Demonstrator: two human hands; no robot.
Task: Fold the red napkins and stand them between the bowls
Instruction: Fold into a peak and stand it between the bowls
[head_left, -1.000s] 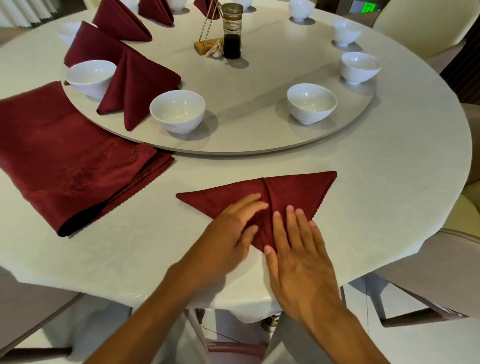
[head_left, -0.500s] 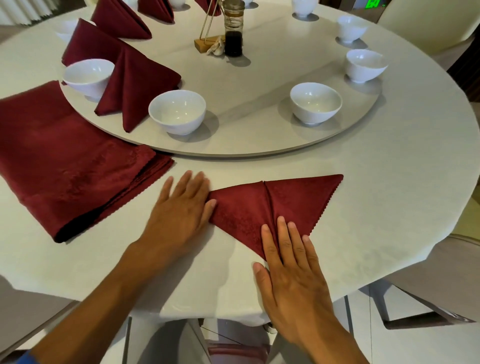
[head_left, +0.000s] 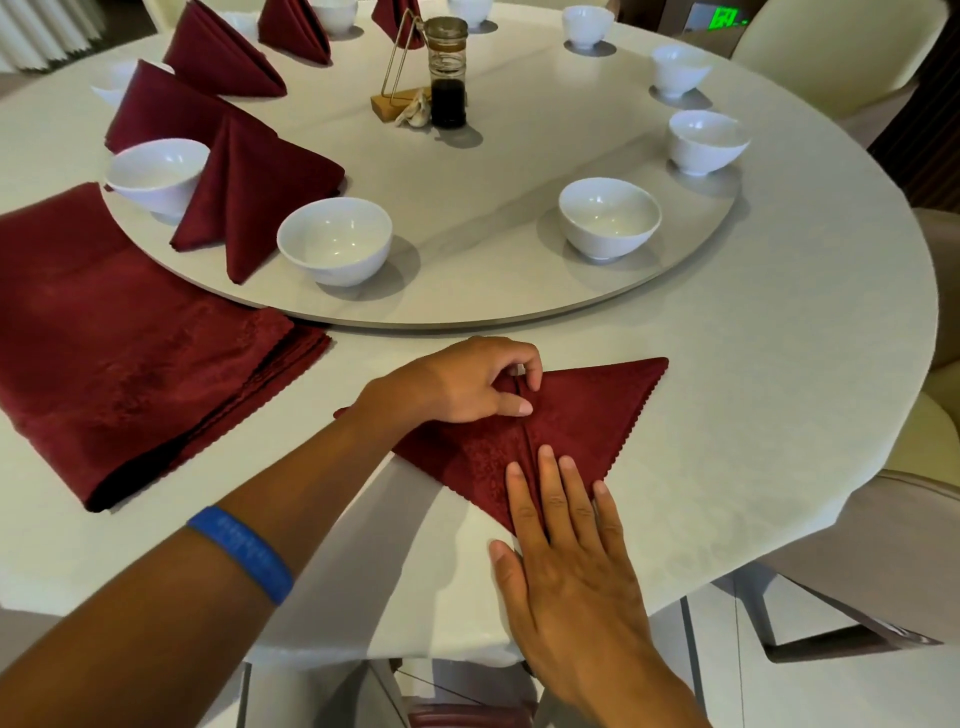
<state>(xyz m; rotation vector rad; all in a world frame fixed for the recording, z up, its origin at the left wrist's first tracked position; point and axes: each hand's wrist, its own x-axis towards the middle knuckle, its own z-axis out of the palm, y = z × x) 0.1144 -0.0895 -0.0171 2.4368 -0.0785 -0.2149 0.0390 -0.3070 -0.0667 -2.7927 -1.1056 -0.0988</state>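
The left hand (head_left: 462, 382) pinches the top of the centre fold of the napkin (head_left: 582, 415), thumb and curled fingers closed on the cloth, while the right hand (head_left: 566, 551) lies flat, fingers spread, on its near point. Left of that pinch sits the stack (head_left: 130, 338) (unfolded napkins); beyond it, on the turntable (head_left: 467, 301), a bowl (head_left: 335, 241) and a standing napkin (head_left: 249, 187).

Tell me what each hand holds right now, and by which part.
The left hand pinches the folded red napkin at the top of its centre crease. The right hand holds nothing; it presses flat on the napkin's lower point.
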